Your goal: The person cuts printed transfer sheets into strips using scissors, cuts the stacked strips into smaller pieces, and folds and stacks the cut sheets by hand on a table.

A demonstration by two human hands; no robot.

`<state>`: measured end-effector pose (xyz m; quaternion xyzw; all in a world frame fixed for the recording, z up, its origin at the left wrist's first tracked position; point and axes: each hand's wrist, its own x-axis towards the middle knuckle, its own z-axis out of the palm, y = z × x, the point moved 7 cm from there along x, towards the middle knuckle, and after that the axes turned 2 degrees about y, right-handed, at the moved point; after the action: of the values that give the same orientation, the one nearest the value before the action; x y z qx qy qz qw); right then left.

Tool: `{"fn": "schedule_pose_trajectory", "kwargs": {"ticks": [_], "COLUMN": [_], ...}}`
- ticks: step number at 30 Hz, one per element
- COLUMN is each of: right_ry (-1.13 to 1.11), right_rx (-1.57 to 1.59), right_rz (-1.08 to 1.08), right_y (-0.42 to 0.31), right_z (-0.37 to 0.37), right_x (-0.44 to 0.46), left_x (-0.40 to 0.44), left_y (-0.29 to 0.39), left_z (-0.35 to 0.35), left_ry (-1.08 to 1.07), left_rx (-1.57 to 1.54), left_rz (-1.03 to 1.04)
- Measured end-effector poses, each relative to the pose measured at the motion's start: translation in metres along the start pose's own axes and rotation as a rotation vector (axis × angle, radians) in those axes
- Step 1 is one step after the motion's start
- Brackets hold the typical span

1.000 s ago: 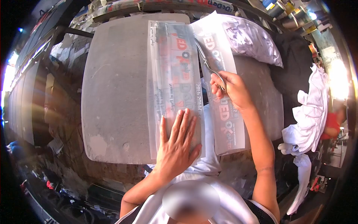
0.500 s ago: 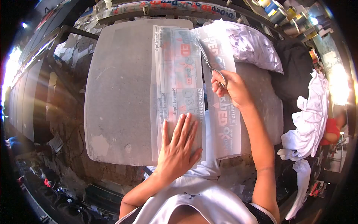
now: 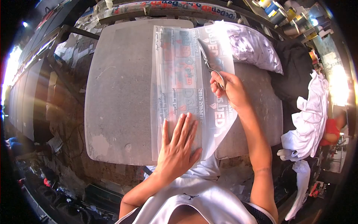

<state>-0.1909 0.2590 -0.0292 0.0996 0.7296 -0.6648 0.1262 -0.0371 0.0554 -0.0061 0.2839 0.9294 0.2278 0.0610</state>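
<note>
My left hand (image 3: 179, 141) lies flat with fingers spread on a stack of printed translucent film sheets (image 3: 181, 71), pressing their near end. Through the film show red and blue letters and lines of mirrored text. In my right hand (image 3: 230, 87) is a pair of metal scissors (image 3: 206, 59), fingers around the handles. Their blades point away from me along the right side of the stack. To the right of the blades a strip of printed film (image 3: 222, 108) slants under my right hand, its near end angled toward the stack. Whether the blades are parted is hard to tell.
The film lies across grey boards (image 3: 119, 89) with a gap between them. A shiny white bundle (image 3: 251, 46) sits at the far right. White cloth (image 3: 305, 115) hangs on the right, below thread spools (image 3: 278, 15). A person in red (image 3: 330, 130) is partly visible there.
The right film strip's near end has swung left toward the stack, baring more of the right board. My right hand and the scissors have shifted only slightly; my left hand stays put.
</note>
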Motion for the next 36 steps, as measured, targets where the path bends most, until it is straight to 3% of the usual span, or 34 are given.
{"fn": "schedule_pose_trajectory", "kwargs": {"ticks": [36], "right_ry": [0.000], "right_rx": [0.190], "right_rz": [0.012], "right_y": [0.002], "right_z": [0.025], "right_x": [-0.002], "left_x": [-0.001], "left_y": [0.000], "left_z": [0.000], "left_ry": [0.016], "left_rx": [-0.011], "left_rz": [-0.002]}}
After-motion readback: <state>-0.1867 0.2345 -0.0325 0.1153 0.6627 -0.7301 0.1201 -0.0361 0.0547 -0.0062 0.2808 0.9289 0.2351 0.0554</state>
